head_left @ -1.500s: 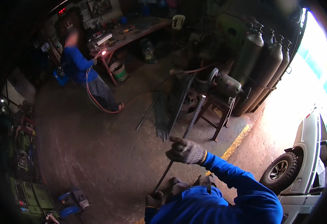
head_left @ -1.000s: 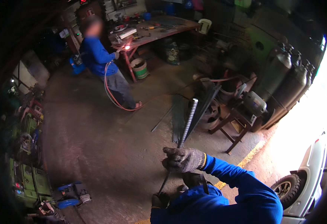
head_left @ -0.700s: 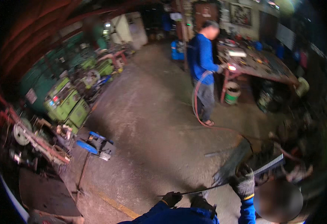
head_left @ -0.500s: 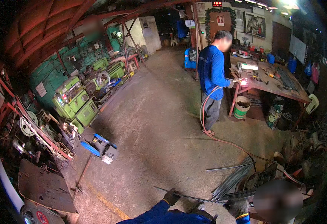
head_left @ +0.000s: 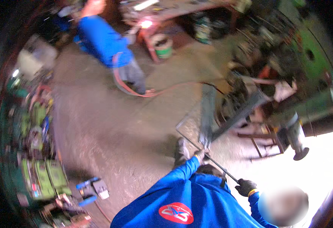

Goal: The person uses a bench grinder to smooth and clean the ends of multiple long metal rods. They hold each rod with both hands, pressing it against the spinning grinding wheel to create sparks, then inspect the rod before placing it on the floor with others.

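In the frame's lower right-centre, the left hand [head_left: 200, 155] and right hand [head_left: 246, 187] each wrap a grip around one rod [head_left: 228, 173].

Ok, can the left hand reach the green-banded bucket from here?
Probably not: the left hand appears to hold the rod, and a stretch of floor separates it from the bucket.

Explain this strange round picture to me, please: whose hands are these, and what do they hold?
No robot here: a camera worn on a person's head looks down, and its wide lens bends straight edges. The blue sleeves are the wearer's. The left hand and gloved right hand hold a thin metal rod. Dark bars lie on the floor. Beyond, a co-worker in blue stands by a bench with a bright glow. Much is blurred.
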Available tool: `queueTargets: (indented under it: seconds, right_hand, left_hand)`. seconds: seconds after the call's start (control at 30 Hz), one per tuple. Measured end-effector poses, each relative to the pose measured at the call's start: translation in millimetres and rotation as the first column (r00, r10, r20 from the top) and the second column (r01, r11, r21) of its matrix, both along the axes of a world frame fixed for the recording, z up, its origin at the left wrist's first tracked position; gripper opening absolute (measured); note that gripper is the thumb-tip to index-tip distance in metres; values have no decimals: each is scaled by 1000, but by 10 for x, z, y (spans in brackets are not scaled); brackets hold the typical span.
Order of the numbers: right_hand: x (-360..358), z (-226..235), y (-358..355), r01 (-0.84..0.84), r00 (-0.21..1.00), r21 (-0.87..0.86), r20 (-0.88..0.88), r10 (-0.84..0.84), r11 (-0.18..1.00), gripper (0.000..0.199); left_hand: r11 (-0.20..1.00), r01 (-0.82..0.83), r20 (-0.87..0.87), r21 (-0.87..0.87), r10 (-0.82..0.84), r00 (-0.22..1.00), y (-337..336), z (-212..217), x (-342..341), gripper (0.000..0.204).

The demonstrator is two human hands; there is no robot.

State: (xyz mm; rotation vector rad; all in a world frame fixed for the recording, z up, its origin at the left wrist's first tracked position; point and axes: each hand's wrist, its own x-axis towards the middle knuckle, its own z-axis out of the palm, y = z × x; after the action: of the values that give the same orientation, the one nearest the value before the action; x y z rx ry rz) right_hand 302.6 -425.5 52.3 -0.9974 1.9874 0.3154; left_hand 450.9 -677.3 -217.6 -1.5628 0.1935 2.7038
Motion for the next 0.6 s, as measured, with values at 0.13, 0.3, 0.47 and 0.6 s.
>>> queueTargets:
  seconds: [0.13,0.3,0.47,0.6]
  right_hand:
    - [615,105,198,546,798,50,276,-537,837,32]
    - [1246,-784,-25,666,745,-168,198,-637,727,29]
    - [929,-2181,-555,-171,985,-271,-70,158,947,16]
    - [106,-2784,-1719,-352,936,-224,-112,335,909,19]
  left_hand:
    - [899,428,-363,94,-369,855,-270,-331,-107,18]
    - [324,698,110,-639,-859,499,-1040,-856,160,29]
    - [336,788,459,-516,-668,585,-2404,-608,1281,37]
    - [761,583,498,-285,-403,768,-3124,-784,2696,33]
